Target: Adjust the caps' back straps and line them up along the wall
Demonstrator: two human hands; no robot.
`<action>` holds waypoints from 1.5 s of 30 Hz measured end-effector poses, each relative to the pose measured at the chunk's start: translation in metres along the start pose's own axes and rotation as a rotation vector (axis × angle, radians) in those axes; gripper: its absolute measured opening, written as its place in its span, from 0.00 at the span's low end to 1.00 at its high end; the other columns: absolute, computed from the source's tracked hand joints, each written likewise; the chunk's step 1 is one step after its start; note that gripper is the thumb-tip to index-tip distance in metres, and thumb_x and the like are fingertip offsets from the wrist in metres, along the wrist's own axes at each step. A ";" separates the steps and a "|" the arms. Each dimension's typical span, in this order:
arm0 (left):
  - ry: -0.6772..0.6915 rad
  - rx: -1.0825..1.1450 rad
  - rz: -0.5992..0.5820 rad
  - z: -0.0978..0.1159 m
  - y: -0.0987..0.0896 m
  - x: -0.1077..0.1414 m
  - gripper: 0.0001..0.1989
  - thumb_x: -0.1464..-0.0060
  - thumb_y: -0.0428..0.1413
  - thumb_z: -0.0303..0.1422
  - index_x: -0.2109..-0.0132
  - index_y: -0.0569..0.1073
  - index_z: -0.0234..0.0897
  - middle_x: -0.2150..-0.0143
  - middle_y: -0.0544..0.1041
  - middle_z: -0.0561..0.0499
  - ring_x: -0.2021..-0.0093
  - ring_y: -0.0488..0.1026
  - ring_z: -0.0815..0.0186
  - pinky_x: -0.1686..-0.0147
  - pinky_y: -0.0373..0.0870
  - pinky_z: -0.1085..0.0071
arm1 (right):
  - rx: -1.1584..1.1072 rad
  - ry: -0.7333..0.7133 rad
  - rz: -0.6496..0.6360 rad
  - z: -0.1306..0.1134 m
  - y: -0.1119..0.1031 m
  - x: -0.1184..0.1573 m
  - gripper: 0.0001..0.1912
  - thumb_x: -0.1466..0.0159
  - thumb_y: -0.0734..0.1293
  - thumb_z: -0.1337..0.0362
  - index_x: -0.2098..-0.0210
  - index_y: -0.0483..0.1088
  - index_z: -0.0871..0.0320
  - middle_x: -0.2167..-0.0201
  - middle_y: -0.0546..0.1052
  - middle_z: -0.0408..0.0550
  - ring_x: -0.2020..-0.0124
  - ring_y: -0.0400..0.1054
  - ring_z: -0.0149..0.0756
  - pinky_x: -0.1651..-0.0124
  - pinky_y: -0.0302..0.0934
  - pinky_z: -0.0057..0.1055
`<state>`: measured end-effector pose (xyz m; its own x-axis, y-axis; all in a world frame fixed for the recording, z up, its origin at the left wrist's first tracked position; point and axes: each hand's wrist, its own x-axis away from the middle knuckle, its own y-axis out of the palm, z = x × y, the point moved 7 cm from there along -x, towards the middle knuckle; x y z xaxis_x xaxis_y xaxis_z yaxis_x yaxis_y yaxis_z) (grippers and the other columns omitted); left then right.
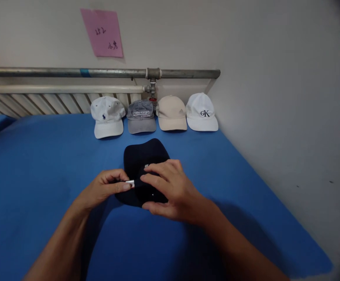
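A dark navy baseball cap [146, 150] lies on the blue surface in front of me, its inside partly showing. At its strap is a small silver buckle [131, 183]. My left hand [108, 185] pinches the buckle end of the strap between thumb and forefinger. Over the cap's right side rests my right hand [170, 189], thumb below and fingers curved above, gripping the cap near the strap. The fingers cover part of the crown and a small light mark beside them.
Behind the cap stand a white cap [108, 117], a grey cap [141, 117], a beige cap [171, 113] and a white CK cap [202, 113]. A radiator [47, 103] and metal pipe [114, 73] run along the wall, below a pink paper [102, 33]. The blue surface [55, 156] meets the wall at right.
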<state>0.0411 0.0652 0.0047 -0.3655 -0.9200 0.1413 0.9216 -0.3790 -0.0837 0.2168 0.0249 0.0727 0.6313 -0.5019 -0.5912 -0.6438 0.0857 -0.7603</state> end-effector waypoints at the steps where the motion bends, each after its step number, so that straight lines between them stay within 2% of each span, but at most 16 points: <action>1: 0.005 -0.002 -0.002 0.001 0.000 0.000 0.06 0.54 0.65 0.34 0.73 0.77 0.37 0.76 0.73 0.56 0.73 0.65 0.73 0.71 0.61 0.77 | -0.003 -0.004 -0.008 -0.002 0.002 0.000 0.22 0.38 0.68 0.54 0.49 0.67 0.60 0.50 0.74 0.57 0.49 0.67 0.44 0.47 0.54 0.44; 6: 0.018 0.003 -0.042 0.002 0.004 0.001 0.04 0.52 0.64 0.33 0.69 0.79 0.38 0.73 0.75 0.55 0.71 0.68 0.73 0.68 0.64 0.77 | 0.018 0.002 0.017 -0.006 0.010 0.000 0.21 0.38 0.68 0.53 0.50 0.69 0.59 0.49 0.74 0.57 0.47 0.65 0.46 0.46 0.53 0.45; 10: 0.006 0.007 -0.099 0.000 0.008 0.004 0.05 0.51 0.64 0.34 0.66 0.79 0.39 0.68 0.77 0.54 0.66 0.70 0.71 0.64 0.65 0.76 | -0.016 -0.003 0.100 -0.011 0.012 -0.001 0.18 0.35 0.65 0.53 0.52 0.69 0.59 0.54 0.76 0.54 0.53 0.69 0.42 0.49 0.55 0.43; 12: 0.011 -0.016 -0.129 -0.001 0.011 0.005 0.05 0.50 0.64 0.34 0.65 0.79 0.38 0.68 0.76 0.54 0.66 0.69 0.70 0.64 0.65 0.75 | -0.037 0.020 0.144 -0.013 0.012 -0.001 0.15 0.34 0.65 0.56 0.53 0.69 0.58 0.57 0.77 0.52 0.55 0.69 0.40 0.50 0.55 0.42; 16: 0.026 -0.030 -0.187 -0.002 0.016 0.006 0.07 0.49 0.63 0.36 0.68 0.77 0.37 0.70 0.74 0.54 0.68 0.68 0.71 0.66 0.65 0.75 | -0.088 0.115 0.093 -0.011 0.022 -0.003 0.10 0.34 0.65 0.61 0.58 0.71 0.60 0.63 0.77 0.48 0.62 0.69 0.35 0.53 0.54 0.39; 20: 0.041 -0.063 -0.183 0.001 0.015 0.006 0.06 0.47 0.62 0.36 0.65 0.78 0.38 0.66 0.77 0.53 0.65 0.70 0.69 0.63 0.66 0.73 | -0.210 0.190 0.039 -0.002 0.030 -0.001 0.08 0.35 0.66 0.61 0.63 0.71 0.60 0.70 0.76 0.44 0.68 0.69 0.32 0.55 0.54 0.37; 26: 0.091 -0.185 -0.117 0.008 0.008 0.005 0.05 0.49 0.63 0.35 0.64 0.78 0.40 0.61 0.77 0.52 0.60 0.71 0.66 0.59 0.67 0.71 | -0.281 0.297 0.096 0.009 0.022 0.001 0.03 0.37 0.66 0.68 0.68 0.71 0.57 0.74 0.76 0.41 0.70 0.67 0.31 0.56 0.56 0.34; 29: 0.110 -0.203 -0.106 0.007 0.008 0.004 0.04 0.48 0.62 0.35 0.66 0.78 0.39 0.61 0.77 0.52 0.59 0.71 0.65 0.59 0.66 0.71 | -0.295 0.352 0.103 0.011 0.019 0.001 0.00 0.39 0.68 0.67 0.67 0.71 0.57 0.71 0.77 0.42 0.68 0.68 0.33 0.55 0.57 0.34; 32: 0.139 -0.224 -0.141 0.008 0.013 0.003 0.05 0.47 0.61 0.35 0.66 0.78 0.39 0.61 0.77 0.52 0.59 0.71 0.65 0.59 0.66 0.71 | -0.309 0.330 0.054 0.009 0.023 -0.001 0.05 0.39 0.69 0.65 0.62 0.72 0.57 0.67 0.78 0.43 0.65 0.69 0.34 0.53 0.57 0.35; 36: 0.126 -0.274 -0.141 0.007 0.012 0.003 0.06 0.47 0.61 0.35 0.63 0.78 0.39 0.58 0.77 0.51 0.57 0.72 0.63 0.59 0.67 0.70 | -0.309 0.328 0.045 0.011 0.027 0.001 0.01 0.37 0.67 0.67 0.65 0.72 0.57 0.71 0.78 0.41 0.67 0.69 0.31 0.55 0.57 0.32; 40: 0.121 -0.297 -0.096 0.006 0.008 0.003 0.14 0.49 0.62 0.35 0.54 0.76 0.42 0.55 0.76 0.50 0.54 0.71 0.62 0.55 0.68 0.68 | -0.294 0.416 0.093 0.021 0.025 0.003 0.02 0.37 0.67 0.67 0.67 0.72 0.57 0.72 0.78 0.41 0.69 0.69 0.31 0.58 0.58 0.31; 45: 0.144 -0.356 -0.056 0.007 0.007 0.002 0.11 0.47 0.61 0.35 0.56 0.77 0.40 0.57 0.77 0.50 0.55 0.70 0.62 0.55 0.67 0.66 | -0.294 0.458 0.093 0.024 0.026 0.003 0.02 0.38 0.68 0.67 0.68 0.72 0.56 0.74 0.77 0.40 0.70 0.69 0.30 0.59 0.59 0.30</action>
<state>0.0479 0.0613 0.0112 -0.4522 -0.8918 0.0178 0.8057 -0.4169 -0.4208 0.2128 0.0465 0.0444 0.3555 -0.8323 -0.4253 -0.8229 -0.0630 -0.5646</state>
